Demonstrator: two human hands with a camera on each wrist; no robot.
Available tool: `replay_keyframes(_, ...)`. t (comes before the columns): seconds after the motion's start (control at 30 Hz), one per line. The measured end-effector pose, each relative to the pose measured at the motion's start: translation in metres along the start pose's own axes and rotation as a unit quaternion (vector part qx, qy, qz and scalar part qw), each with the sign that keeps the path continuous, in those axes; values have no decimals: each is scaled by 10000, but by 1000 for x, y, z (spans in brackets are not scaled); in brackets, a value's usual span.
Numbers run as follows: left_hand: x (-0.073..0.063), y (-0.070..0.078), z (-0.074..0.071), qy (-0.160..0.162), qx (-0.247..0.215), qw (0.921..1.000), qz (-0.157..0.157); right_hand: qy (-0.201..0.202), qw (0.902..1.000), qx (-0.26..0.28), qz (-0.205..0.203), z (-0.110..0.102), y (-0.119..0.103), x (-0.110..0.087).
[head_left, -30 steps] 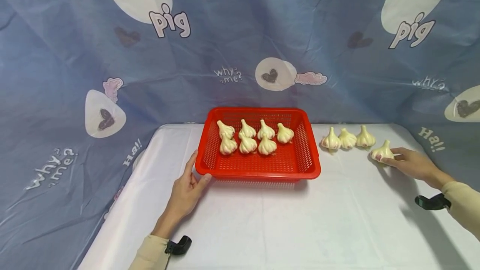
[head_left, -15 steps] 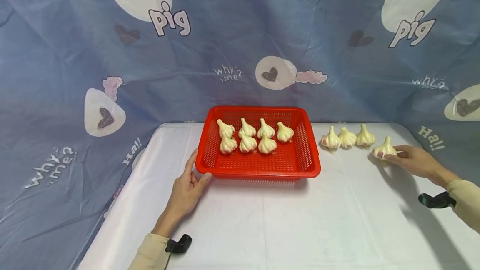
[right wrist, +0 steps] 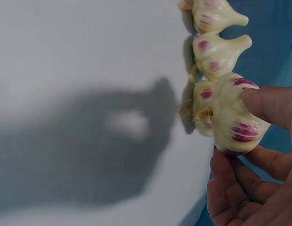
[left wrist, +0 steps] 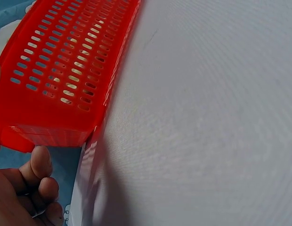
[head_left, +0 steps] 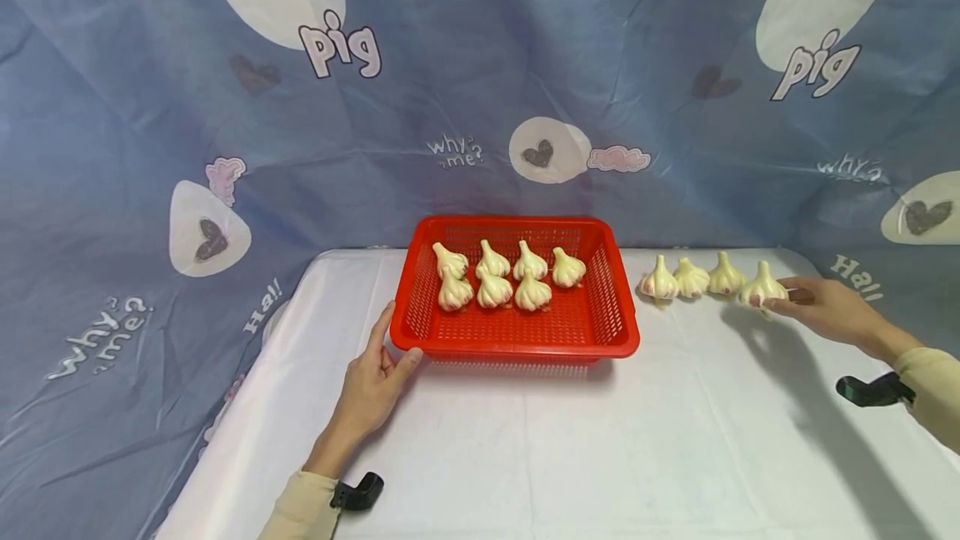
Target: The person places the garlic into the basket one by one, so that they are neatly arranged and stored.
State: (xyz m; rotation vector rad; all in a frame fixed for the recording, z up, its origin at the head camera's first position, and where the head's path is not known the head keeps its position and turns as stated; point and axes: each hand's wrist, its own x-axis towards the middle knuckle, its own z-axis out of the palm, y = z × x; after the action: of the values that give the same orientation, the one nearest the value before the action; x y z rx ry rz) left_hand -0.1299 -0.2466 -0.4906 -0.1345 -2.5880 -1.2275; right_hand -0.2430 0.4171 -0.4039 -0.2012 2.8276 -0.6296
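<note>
My right hand pinches a garlic bulb between thumb and fingers at the right of the table. In the right wrist view this bulb has purple streaks and a stringy root end, and it partly covers the nearest bulb behind it. Three other garlic bulbs stand in a row to its left. At the near left corner of the red basket, my left hand holds the rim with thumb and index finger; its other fingers are curled beneath. Inside the basket, several garlic bulbs sit in two rows.
A white cloth covers the table. Behind and beside it hangs a blue printed sheet. The basket has perforated walls and stands near the table's back edge. Black straps with cameras are on both wrists.
My right hand has lifted the garlic bulb off the tabletop, raising it level with the row, and its shadow has separated from it. The left hand and the basket have stayed put.
</note>
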Motion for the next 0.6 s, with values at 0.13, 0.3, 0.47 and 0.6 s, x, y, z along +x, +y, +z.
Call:
replay_keyframes(0.13, -1, 0, 0, -5, 6, 10000, -49, 52, 9999, -46, -122, -2, -11, 0)
replay_keyframes(0.3, -1, 1, 0, -2, -14, 10000, -71, 144, 9993, -18, -339, -1, -26, 2)
replay_keyframes(0.47, 0, 0, 1, 11, -49, 10000, -29, 212, 9982, 55, -551, 4, -36, 6)
replay_keyframes(0.6, -1, -1, 1, 24, -42, 10000, 22, 275, 9973, 77, -683, 7, -41, 11)
